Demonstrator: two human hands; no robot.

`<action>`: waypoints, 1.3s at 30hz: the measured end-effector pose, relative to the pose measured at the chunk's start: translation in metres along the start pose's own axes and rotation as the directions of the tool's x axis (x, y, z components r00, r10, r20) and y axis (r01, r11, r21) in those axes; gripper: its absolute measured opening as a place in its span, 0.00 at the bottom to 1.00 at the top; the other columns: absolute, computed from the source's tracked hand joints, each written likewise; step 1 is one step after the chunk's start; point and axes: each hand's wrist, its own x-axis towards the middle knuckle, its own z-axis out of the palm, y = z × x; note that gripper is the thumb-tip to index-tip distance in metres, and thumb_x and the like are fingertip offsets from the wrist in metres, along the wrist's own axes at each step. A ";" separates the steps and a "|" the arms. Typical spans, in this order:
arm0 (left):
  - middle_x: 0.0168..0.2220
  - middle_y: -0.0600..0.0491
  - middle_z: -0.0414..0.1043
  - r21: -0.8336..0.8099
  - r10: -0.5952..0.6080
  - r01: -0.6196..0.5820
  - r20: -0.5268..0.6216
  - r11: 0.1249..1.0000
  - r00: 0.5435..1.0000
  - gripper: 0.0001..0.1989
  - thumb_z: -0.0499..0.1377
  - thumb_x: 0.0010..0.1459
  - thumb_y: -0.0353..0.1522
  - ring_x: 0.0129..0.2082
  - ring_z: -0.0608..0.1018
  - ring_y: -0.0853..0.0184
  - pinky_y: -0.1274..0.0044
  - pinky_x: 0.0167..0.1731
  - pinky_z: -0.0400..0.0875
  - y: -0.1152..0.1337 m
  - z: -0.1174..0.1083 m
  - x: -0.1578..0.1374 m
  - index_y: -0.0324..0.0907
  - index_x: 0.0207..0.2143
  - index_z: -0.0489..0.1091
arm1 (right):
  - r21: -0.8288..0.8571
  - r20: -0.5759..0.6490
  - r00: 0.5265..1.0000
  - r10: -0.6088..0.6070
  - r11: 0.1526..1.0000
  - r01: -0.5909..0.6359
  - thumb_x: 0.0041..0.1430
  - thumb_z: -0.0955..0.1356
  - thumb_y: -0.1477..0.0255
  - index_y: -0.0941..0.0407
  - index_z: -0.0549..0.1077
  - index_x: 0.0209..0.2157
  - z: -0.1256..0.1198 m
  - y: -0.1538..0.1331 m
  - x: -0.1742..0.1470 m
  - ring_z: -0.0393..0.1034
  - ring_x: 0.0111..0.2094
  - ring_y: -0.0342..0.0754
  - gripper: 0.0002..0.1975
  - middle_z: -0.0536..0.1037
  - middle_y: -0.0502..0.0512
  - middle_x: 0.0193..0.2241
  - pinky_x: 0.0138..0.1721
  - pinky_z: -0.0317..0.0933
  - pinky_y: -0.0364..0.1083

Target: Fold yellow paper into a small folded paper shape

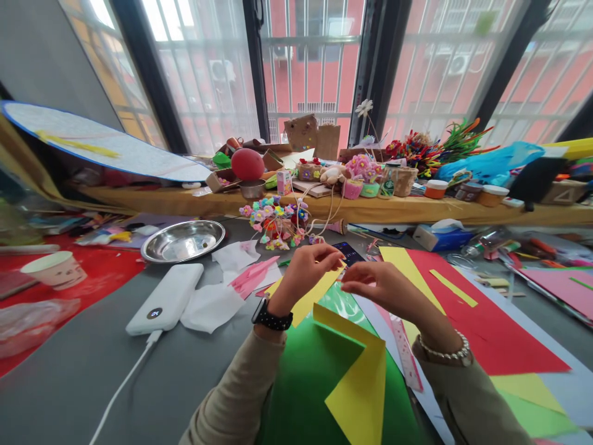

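My left hand (308,272), with a black watch on its wrist, is closed in a pinch above a yellow paper strip (319,293); what sits between its fingertips is too small to make out. Just to the right hovers my right hand (386,287), fingers bent and a little apart, with nothing visible in it. Below both hands lies a green sheet or mat (306,377), glossy at its far end. On it rests a folded yellow paper (365,377) with an angled crease. A pink-patterned ruler (405,352) lies beside the green sheet.
A white power bank (164,300) with a cable, a steel plate (183,241) and a paper cup (55,270) are on the left. Red paper (486,315) covers the right side. A phone (349,254) and bead-like flowers (275,219) stand beyond my hands, before a crowded wooden ledge (194,204).
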 end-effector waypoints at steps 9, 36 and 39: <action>0.29 0.51 0.72 0.173 0.050 -0.106 0.300 0.979 0.953 0.15 0.50 0.53 0.39 0.28 0.72 0.72 0.82 0.27 0.64 0.017 -0.008 0.000 0.38 0.33 0.69 | -0.250 0.382 0.924 0.023 0.965 0.079 0.34 0.69 0.56 0.55 0.68 0.42 -0.009 -0.007 -0.031 0.68 0.34 0.51 0.30 0.73 0.56 0.37 0.30 0.60 0.44; 0.25 0.54 0.71 0.092 -0.061 0.038 0.258 0.995 0.964 0.09 0.57 0.46 0.34 0.25 0.71 0.72 0.83 0.23 0.62 0.028 -0.022 -0.007 0.37 0.28 0.69 | 0.256 -0.309 0.951 -0.011 0.962 0.095 0.52 0.62 0.66 0.54 0.65 0.42 -0.033 0.002 -0.018 0.66 0.39 0.48 0.15 0.71 0.56 0.38 0.35 0.63 0.46; 0.24 0.55 0.71 0.172 -0.026 -0.014 0.228 0.985 0.973 0.08 0.56 0.47 0.34 0.24 0.71 0.73 0.83 0.23 0.62 0.031 -0.021 -0.009 0.38 0.28 0.70 | 0.084 -0.281 0.959 0.031 0.996 -0.008 0.49 0.64 0.63 0.56 0.70 0.32 -0.031 -0.001 -0.019 0.68 0.30 0.47 0.12 0.74 0.54 0.28 0.29 0.63 0.44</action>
